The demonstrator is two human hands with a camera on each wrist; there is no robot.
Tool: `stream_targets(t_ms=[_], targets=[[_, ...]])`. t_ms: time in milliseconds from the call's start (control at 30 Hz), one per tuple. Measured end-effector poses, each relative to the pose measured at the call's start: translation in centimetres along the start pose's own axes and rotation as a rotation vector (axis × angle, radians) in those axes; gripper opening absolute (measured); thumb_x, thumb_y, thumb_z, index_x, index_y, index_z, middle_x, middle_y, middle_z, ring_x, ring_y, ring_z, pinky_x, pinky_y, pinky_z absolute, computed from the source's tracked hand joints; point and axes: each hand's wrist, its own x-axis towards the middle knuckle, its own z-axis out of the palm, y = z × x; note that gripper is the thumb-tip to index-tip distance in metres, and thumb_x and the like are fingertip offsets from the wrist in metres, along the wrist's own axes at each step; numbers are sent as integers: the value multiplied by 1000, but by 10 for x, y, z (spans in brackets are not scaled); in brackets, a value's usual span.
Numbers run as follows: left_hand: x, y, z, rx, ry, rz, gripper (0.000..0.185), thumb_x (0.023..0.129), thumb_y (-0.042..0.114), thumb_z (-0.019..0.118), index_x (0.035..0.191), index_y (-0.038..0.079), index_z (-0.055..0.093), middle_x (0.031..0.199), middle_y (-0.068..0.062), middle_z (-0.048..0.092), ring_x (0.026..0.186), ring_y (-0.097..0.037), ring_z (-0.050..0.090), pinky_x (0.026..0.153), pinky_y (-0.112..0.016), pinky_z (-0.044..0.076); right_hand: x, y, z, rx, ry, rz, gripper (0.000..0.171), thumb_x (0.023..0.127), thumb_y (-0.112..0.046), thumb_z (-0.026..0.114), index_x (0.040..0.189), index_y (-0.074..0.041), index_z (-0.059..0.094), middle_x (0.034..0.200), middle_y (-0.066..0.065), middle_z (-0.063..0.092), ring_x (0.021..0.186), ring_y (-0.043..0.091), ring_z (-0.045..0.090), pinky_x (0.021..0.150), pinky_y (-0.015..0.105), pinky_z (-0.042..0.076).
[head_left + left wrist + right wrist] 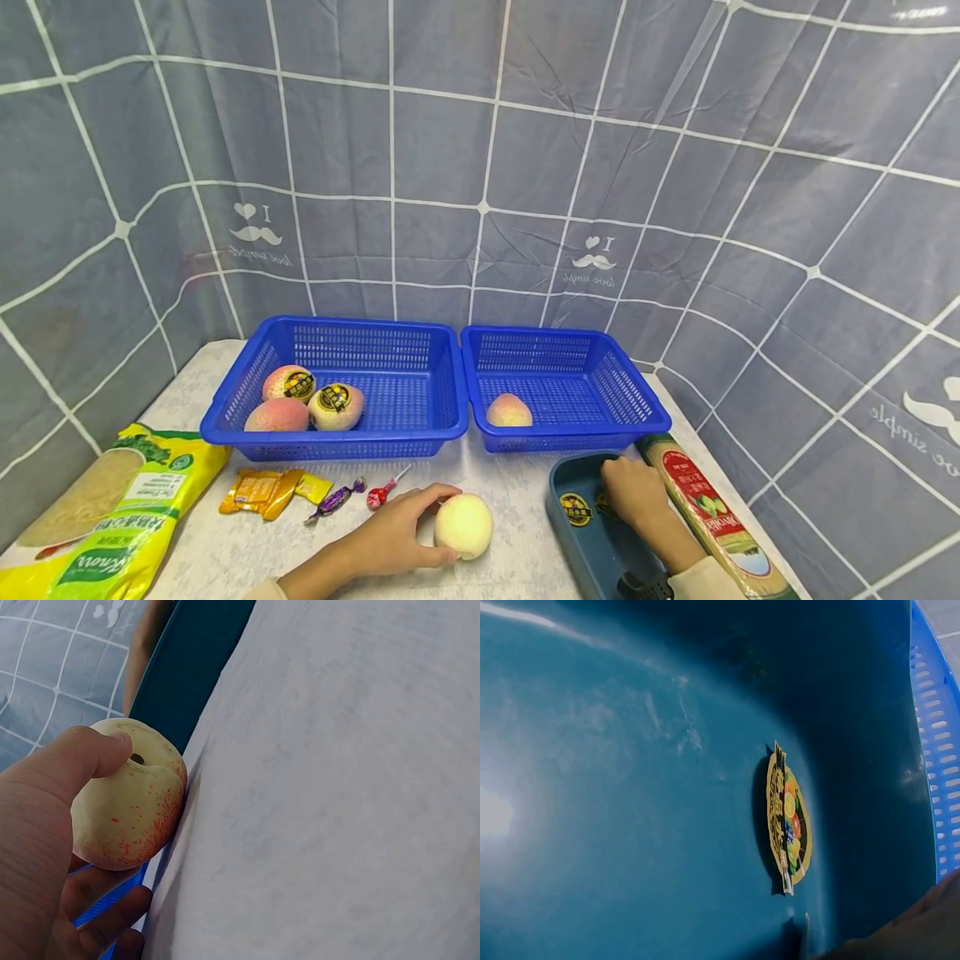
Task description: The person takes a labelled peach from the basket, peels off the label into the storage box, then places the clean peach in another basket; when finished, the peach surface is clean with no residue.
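Blue plastic dominates the table: a left basket [337, 392] holding three peaches, two of them stickered, beside a right basket [562, 387] holding one bare peach [508, 410], with a dark teal tray [592, 533] in front. The person's left hand [390, 533] curls around a pale, sticker-free peach [464, 525] resting on the tabletop, while the right hand [633, 493] sits in the tray near a peeled-off sticker [574, 509], its grip impossible to tell. By the look of it, the sorting stands roughly midway, this peach not yet in a basket.
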Motion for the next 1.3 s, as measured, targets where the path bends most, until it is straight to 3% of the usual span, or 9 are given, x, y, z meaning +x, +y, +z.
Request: stream_targets(t_ms=[233,367,467,567,667,900,1067,1167,1300], targets=[[0,0,0,7,12,14,64,80,49,83,135,30,57,114,17,62,105,-7,58,90,-41,49,3,2,-11,97,-70,29,30,77,-11,79,59,-16,56,58,0,56,52,23,56,45,45,47],[2,2,1,9,7,21,65,80,49,83,135,29,57,115,17,62,106,-7,58,91,-40,49,12,18,-35,486,-154,-38,22,90,-23,76,71,-15,68,59,-10,54,50,8,51,46,31,44],[3,3,1,7,7,26,65,80,50,83,135,28,57,115,17,62,105,-6,58,91,-40,50,25,40,-55,723,-103,-66,13,97,-20,70,96,-7,74,72,-4,63,59,11,60,52,29,49],[5,3,1,1,5,29,65,80,49,83,135,29,57,114,17,62,105,-6,58,91,-39,50,38,66,-65,734,41,-68,27,95,-17,72,117,-1,69,98,9,69,89,28,66,75,44,55],[4,3,1,3,7,30,64,80,50,83,135,29,56,115,16,62,106,-7,59,91,-39,50,48,91,-55,705,113,-52,48,90,-15,77,132,1,60,125,24,61,117,47,54,95,65,43],[0,1,0,0,8,36,64,80,50,83,134,28,57,115,16,63,105,-6,59,90,-38,50,40,125,-11,814,-9,77,65,89,-19,78,142,5,48,148,39,34,134,62,28,98,81,25],[1,0,0,-13,24,47,64,80,48,84,134,26,58,113,16,63,103,-5,60,89,-36,51,32,134,-2,901,-19,120,55,93,-15,73,139,7,51,150,33,37,130,56,38,97,75,35],[1,0,-1,-18,25,46,64,79,47,85,134,27,58,112,17,63,102,-5,59,88,-36,50,29,136,2,918,-8,130,53,95,-14,72,139,7,53,151,31,38,121,53,47,89,58,51],[1,0,-1,-21,9,31,64,79,49,84,134,28,58,112,17,63,102,-5,59,88,-36,50,25,138,9,978,-10,172,52,96,-13,70,141,8,51,154,29,35,116,50,52,75,40,58]])
